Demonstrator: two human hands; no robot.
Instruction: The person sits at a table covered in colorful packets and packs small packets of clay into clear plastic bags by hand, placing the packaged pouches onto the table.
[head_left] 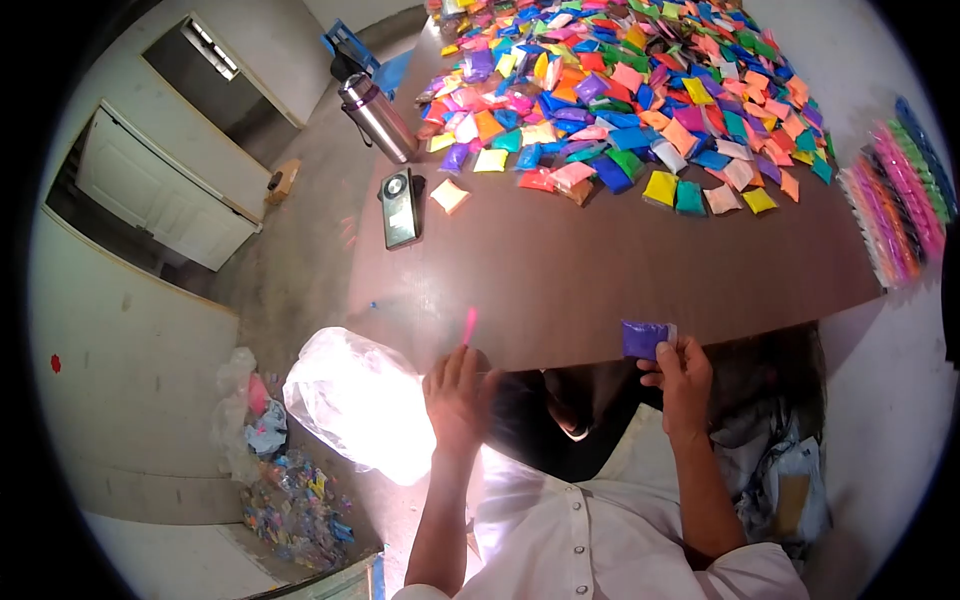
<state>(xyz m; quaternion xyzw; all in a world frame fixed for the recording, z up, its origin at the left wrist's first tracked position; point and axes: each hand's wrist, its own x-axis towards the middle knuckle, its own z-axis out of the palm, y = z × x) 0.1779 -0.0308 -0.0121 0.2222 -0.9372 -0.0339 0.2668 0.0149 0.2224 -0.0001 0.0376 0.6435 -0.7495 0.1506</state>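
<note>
Between the thumb and fingers of my right hand [678, 385] is a small purple packet [645, 339], held up at the table's front edge. My left hand [459, 395] is at the same edge, further left, partly blurred, with its fingers bent. A thin pink stick-like piece [470, 326] rises from its fingertips. Beside my left hand hangs a clear plastic bag [360, 400], brightly lit. A large pile of colourful packets [600, 100] covers the far part of the brown table [560, 260].
A steel flask [380, 120] and a dark device with a round dial [401, 208] stand at the table's left side. Bundles of coloured sticks [895, 200] lie at the right. Small wrappers [295, 510] are heaped at the lower left. A blue chair [365, 60] stands behind.
</note>
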